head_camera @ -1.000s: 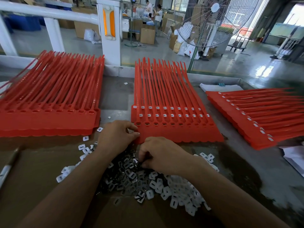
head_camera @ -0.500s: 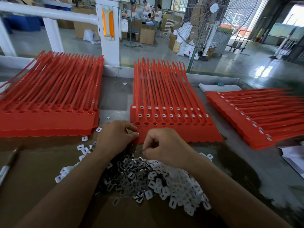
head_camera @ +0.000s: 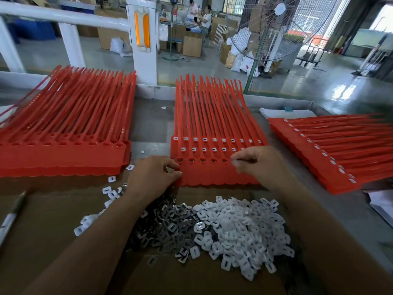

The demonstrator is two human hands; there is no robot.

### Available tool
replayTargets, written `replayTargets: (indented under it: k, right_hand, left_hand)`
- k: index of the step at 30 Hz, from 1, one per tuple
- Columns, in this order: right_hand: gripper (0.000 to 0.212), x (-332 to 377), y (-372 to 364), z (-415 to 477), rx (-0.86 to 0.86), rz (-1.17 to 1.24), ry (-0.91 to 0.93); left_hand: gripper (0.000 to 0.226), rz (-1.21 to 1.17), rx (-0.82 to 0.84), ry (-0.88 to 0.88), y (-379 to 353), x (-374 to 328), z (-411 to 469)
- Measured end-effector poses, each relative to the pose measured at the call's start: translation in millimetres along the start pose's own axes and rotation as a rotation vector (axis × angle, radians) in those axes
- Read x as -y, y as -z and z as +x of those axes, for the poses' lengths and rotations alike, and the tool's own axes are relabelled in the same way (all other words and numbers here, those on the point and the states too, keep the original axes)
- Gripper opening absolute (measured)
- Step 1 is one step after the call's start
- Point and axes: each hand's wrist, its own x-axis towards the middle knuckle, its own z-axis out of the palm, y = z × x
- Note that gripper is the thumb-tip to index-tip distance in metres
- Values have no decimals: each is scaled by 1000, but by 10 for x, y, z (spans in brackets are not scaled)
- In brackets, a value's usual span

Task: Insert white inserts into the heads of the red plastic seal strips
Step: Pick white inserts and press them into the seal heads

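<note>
We count three stacks of red seal strips: one left stack (head_camera: 63, 154) beyond our left hand (head_camera: 153, 175), one middle stack (head_camera: 212, 175) at both hands, and one right stack (head_camera: 329, 158) past our right hand (head_camera: 261, 165). On the middle stack, ten white inserts (head_camera: 214, 139) fill the far row, seven show in the next, and five empty heads (head_camera: 202, 160) lie between our hands. One white insert (head_camera: 233, 162), blurred, shows at our right fingertips. Below our wrists sit two heaps: one white heap (head_camera: 244, 231) and one grey metal heap (head_camera: 165, 228). One pen (head_camera: 12, 213) lies left of our left arm.

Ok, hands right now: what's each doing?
Left hand: pinches the near corner of the middle strips.
Right hand: curled above those strips; whether it holds an insert cannot be told.
</note>
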Motion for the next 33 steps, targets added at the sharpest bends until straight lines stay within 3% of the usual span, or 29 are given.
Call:
replayTargets:
  k: [9,19,33]
  right_hand:
    - [19,-294,162,166,-217,-20,-110]
    - [14,-415,89,297,-193,-9,-224]
    - [13,-499,39,336,-147,-103,-164]
  left_hand:
    - [18,8,13,-7,9,-3,-4]
    - [18,10,20,-6,8,-2,-14]
    - [18,3,28,-8,8,1,-19]
